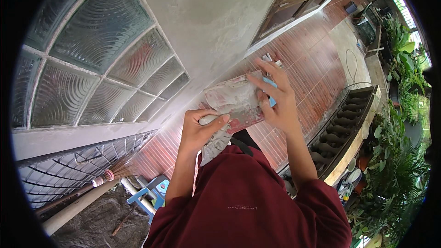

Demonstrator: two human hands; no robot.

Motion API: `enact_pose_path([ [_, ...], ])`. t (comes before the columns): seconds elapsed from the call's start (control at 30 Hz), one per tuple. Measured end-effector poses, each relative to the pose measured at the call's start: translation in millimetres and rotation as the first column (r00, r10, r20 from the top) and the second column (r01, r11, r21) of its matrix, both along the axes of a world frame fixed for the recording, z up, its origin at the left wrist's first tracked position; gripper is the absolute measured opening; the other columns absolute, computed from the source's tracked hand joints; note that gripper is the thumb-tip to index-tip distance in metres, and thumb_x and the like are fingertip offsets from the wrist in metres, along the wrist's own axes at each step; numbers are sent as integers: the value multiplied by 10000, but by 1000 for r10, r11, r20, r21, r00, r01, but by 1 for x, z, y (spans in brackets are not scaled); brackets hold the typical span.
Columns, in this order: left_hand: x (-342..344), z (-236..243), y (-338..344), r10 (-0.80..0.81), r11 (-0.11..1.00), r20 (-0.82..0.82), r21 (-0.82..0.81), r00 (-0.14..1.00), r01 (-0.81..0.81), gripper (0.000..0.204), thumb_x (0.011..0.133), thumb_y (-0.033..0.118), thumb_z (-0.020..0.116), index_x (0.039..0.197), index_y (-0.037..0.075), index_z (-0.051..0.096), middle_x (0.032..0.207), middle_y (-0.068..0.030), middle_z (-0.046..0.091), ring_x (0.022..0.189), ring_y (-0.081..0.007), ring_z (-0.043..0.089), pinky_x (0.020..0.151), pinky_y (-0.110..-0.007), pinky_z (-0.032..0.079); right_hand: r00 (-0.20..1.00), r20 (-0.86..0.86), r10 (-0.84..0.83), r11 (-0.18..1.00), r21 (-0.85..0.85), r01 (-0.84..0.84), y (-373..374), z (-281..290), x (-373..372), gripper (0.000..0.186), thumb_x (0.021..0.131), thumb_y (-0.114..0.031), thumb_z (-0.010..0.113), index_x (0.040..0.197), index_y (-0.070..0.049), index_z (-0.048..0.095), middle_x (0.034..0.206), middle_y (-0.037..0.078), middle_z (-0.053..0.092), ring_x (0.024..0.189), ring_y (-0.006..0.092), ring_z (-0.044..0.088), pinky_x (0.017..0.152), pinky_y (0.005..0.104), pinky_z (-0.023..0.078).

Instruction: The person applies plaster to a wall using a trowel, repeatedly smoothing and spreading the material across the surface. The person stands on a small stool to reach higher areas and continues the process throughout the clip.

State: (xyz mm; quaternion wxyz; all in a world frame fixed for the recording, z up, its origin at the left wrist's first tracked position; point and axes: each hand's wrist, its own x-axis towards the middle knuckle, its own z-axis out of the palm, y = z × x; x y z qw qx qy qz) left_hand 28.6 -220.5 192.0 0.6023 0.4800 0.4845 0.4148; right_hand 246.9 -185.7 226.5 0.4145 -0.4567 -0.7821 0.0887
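In front of my chest is a flat reddish board (235, 102), smeared with grey plaster. My right hand (280, 96) is at its right edge, thumb and fingers curved against it. A light-blue piece (270, 86) shows between those fingers; its kind is partly hidden. My left hand (202, 129) is closed at the board's near left corner. Its thumb presses on a pale, rounded end, and a grey, crumpled, plaster-coated piece (216, 146) hangs below the fingers; I cannot tell its exact kind.
A plastered wall (202, 23) and glass-block window (101, 59) stand at left. Red tiled floor (312, 59) runs ahead. A baluster railing (344, 128) and plants (390, 170) line the right. At lower left are a broom (112, 174) and blue plastic stool (154, 193).
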Motion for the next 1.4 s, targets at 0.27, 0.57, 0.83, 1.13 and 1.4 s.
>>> enact_pose_path([
  [0.27, 2, -4, 1, 12, 998, 21, 59, 1000, -13, 109, 779, 77, 738, 772, -29, 710, 636, 4, 625, 594, -30, 506, 540, -199, 386, 969, 202, -142, 975, 199, 101, -3, 3, 7, 399, 624, -71, 549, 985, -113, 714, 1286, 120, 555, 1206, 313, 476, 962, 442, 358],
  [0.57, 4, 0, 1, -10, 998, -15, 59, 1000, 11, 98, 768, 62, 741, 761, -30, 709, 646, -13, 639, 601, -39, 521, 555, -200, 392, 977, 211, -23, 994, 109, 0, 0, 7, 14, 355, 638, -90, 565, 951, -111, 732, 1278, 118, 567, 1229, 342, 465, 1014, 444, 349],
  [0.83, 8, 1, 2, 24, 999, 7, 38, 1000, -25, 98, 752, 46, 745, 750, -42, 702, 661, -29, 647, 608, -50, 533, 570, -203, 397, 982, -189, -3, 999, -36, -4, 1, -5, 24, 327, 681, -13, 521, 950, -54, 701, 1284, 123, 562, 1191, 285, 510, 931, 383, 435],
  [1.13, 33, -3, 10, -80, 994, 0, 76, 997, 80, 115, 761, 61, 742, 751, -42, 692, 655, -17, 636, 601, -48, 535, 560, -204, 402, 836, -526, -154, 867, -478, -141, -45, 7, 91, 500, 727, 19, 424, 1196, -21, 592, 1200, 104, 600, 1072, 182, 570, 884, 313, 462],
  [1.4, 95, 4, 22, -332, 943, 56, 28, 941, 331, 151, 772, 84, 734, 780, -62, 693, 702, -31, 652, 633, -53, 540, 580, -212, 413, 711, -507, -487, 820, -546, 172, -245, 44, 280, 510, 871, -229, 542, 1317, 12, 484, 798, 63, 612, 616, 116, 544, 624, 251, 460],
])
